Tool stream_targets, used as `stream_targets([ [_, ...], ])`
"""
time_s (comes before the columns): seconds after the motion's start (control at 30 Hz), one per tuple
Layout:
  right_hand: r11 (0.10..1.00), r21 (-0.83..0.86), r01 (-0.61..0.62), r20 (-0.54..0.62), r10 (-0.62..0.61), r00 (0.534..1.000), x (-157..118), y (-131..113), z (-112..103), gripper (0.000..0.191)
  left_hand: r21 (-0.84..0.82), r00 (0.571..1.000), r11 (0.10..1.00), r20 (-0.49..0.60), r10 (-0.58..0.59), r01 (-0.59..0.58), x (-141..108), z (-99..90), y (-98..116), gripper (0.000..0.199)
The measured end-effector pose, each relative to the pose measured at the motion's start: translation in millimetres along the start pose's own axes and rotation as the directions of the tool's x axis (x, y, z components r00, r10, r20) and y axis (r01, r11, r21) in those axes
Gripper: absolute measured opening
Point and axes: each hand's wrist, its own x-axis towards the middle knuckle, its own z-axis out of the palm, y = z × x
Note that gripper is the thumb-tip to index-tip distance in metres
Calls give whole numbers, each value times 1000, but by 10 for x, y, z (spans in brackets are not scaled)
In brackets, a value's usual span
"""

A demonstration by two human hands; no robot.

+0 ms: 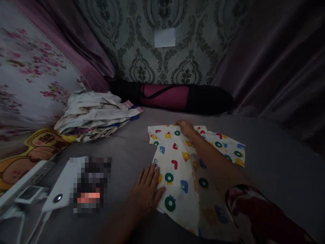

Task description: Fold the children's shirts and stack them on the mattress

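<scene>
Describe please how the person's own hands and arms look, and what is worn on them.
The left hand and right hand are bare; no glove or watch shows. On the right arm, a loose sleeve, dark red with pale patches and a dark edge, ends near the elbow. No sleeve shows on the left arm, whose lower part is dim.

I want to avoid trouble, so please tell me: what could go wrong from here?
The left hand lies at the side of the printed garment and the right hand at its top, so uneven pulling might crease it. The left arm could snag the white cable. The uneven clothes pile might slump if bumped.
</scene>
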Motion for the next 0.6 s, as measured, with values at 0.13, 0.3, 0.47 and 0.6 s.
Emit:
stream_targets([
  [0.13,998,-27,62,16,-62,998,89,105,0,34,0,1000,1000,-6,-1,1,-5,18,-7,67],
  [0.3,995,-76,65,-17,-67,998,88,100,-18,32,-3,1000,1000,-30,-5,5,-27,26,2,67],
  [0.47,992,-71,-104,-146,93,985,-14,-40,77,37,47,999,999,-42,29,-27,-39,31,-17,68],
  [0.6,982,5,-189,-182,187,965,-53,-144,167,38,74,996,995,-55,66,-62,-44,52,-62,70],
])
